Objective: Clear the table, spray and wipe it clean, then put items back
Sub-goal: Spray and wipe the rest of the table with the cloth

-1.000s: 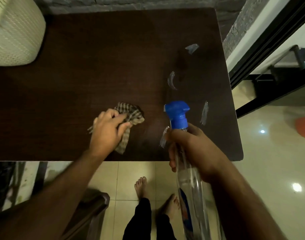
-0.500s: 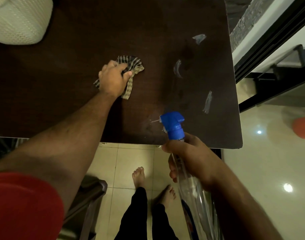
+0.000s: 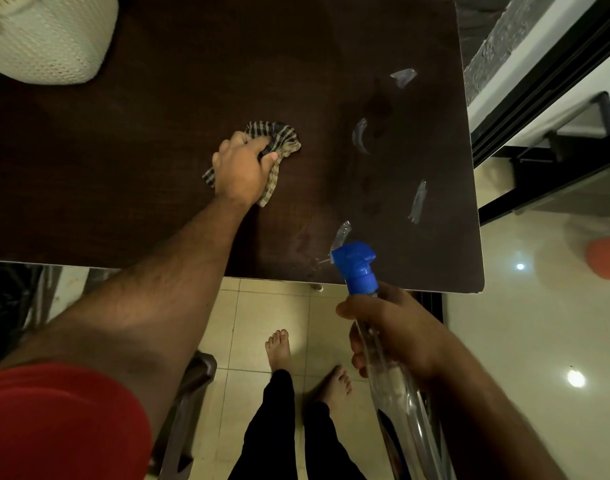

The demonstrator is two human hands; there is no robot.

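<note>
A dark brown table [image 3: 158, 150] fills the upper part of the head view. My left hand [image 3: 243, 168] grips a crumpled checked cloth [image 3: 283, 138] and presses it onto the middle of the tabletop. My right hand [image 3: 397, 334] grips the neck of a clear spray bottle [image 3: 397, 386] with a blue trigger head [image 3: 357, 266], held just off the table's near edge with the nozzle pointing left over the wood. Pale wet streaks [image 3: 360, 135] shine on the right half of the table.
A cream perforated basket [image 3: 50, 39] stands at the table's far left corner. A dark chair [image 3: 189, 393] stands under my left arm. My bare feet [image 3: 279, 348] are on glossy tiles. A black door frame [image 3: 539, 109] runs along the right.
My left hand slid the cloth away from the near edge toward the table's middle. My right hand drew the spray bottle back toward me, off the table's near edge.
</note>
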